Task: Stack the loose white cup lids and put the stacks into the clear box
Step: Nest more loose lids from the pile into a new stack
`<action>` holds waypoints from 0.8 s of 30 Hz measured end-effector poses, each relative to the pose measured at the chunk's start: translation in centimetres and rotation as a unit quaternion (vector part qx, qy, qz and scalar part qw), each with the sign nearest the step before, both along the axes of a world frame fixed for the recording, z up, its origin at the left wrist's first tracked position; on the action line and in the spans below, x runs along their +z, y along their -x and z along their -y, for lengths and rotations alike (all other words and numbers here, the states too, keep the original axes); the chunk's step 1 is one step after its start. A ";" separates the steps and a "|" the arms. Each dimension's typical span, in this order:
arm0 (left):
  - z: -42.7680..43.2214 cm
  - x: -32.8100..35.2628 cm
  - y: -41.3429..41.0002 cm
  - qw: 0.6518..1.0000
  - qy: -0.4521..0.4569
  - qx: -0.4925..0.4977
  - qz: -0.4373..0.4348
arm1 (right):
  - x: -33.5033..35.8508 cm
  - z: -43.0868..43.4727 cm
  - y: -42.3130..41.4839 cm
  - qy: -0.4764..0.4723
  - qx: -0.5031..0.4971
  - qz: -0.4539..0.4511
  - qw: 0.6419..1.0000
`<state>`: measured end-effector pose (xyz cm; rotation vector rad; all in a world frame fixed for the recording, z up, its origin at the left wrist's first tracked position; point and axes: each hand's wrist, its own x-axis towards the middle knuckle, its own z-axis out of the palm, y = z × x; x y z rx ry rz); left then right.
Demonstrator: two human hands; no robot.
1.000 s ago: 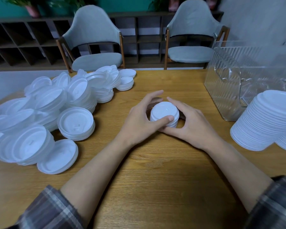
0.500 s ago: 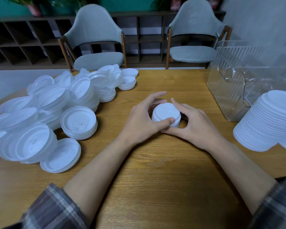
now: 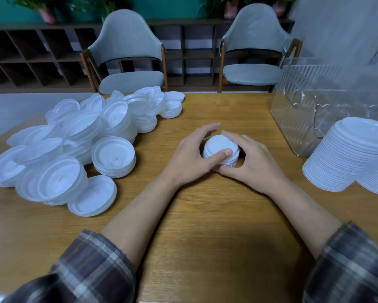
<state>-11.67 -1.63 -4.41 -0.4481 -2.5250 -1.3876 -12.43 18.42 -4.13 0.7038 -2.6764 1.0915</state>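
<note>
Both hands are wrapped round a short stack (image 3: 222, 149) of lids at table centre. Left hand (image 3: 190, 158) cups its 9 o'clock side, thumb lying across the top at the near edge, fingers curled past the far rim. Right hand (image 3: 249, 162) cups the 3 o'clock side, fingers arched over the far edge, palm low on the table (image 3: 205, 226). Each hand is closed on the stack; the stack sits on the wood, not lifted.

Handling, my read: thin moulded plastic, very light, slick, flexes easily. Nested lids slide sideways if squeezed unevenly, so hold by the rim walls from opposite sides with a thumb on top as a clamp. Don't pinch the domes; they'd dent or pop apart.

Loose pile (image 3: 74, 145) lies at 9 to 10 o'clock of the hands, well apart, many tilted and overlapping, some in small nested stacks. Tall stack (image 3: 349, 156) stands at 3 o'clock, leaning slightly, touching a second one at frame edge. Box (image 3: 297, 110) at 2 o'clock, just behind the tall stack; can't tell whether any lids are in it.

Forearms rest low and converge, sleeves (image 3: 85, 270) pushed up. Most lids not yet stacked.
</note>
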 end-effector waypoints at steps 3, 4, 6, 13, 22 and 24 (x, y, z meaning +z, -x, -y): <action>0.4 0.4 -1.5 0.998 -0.015 0.037 -0.054 | 0.1 0.7 -1.2 0.009 -0.004 0.001 1.000; 0.6 0.4 -2.1 0.996 -0.016 0.049 -0.073 | 0.2 1.0 -1.6 0.011 -0.006 0.001 1.000; 1.2 0.4 -3.7 0.992 -0.012 0.073 -0.106 | 0.3 1.7 -2.5 0.013 -0.008 0.005 1.000; 3.2 0.3 -9.4 0.976 0.037 0.102 -0.187 | 0.3 3.4 -6.2 0.023 -0.010 -0.005 1.000; 9.4 0.7 -14.1 0.906 0.238 0.198 -0.288 | 0.1 4.8 -8.1 0.001 0.005 -0.009 1.000; 11.8 1.3 -14.9 0.884 0.281 0.234 -0.290 | 0.0 4.9 -8.1 0.000 0.005 -0.008 1.000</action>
